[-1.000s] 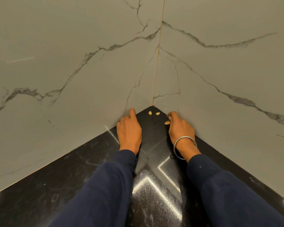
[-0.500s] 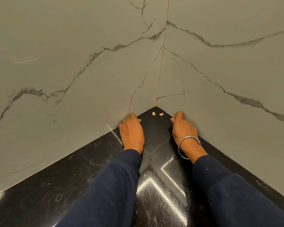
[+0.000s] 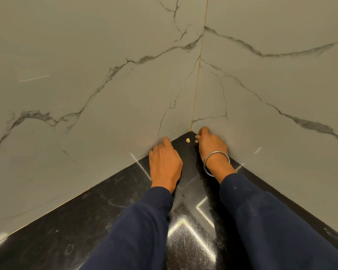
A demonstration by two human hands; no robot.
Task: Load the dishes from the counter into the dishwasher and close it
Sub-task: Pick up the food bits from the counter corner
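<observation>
No dishes and no dishwasher are in view. I look down into a corner of a glossy black counter [image 3: 125, 207] where two marble-patterned walls meet. My left hand [image 3: 165, 164] rests on the counter against the left wall, fingers loosely bent, holding nothing I can see. My right hand [image 3: 213, 148], with a metal bangle [image 3: 215, 162] on the wrist, reaches into the corner. Its curled fingertips pinch at a small pale crumb [image 3: 196, 141]. A second crumb [image 3: 188, 140] lies loose just left of it.
Grey-veined marble walls [image 3: 86, 84] close the corner on both sides, joined by a thin gold seam [image 3: 198, 75]. The black counter widens toward me and shows bright light reflections [image 3: 183, 223]. Dark blue sleeves cover both forearms.
Both hands slid deeper into the corner. A third crumb that lay beside my right thumb is gone from sight. My right fingertips now reach the right-hand crumb.
</observation>
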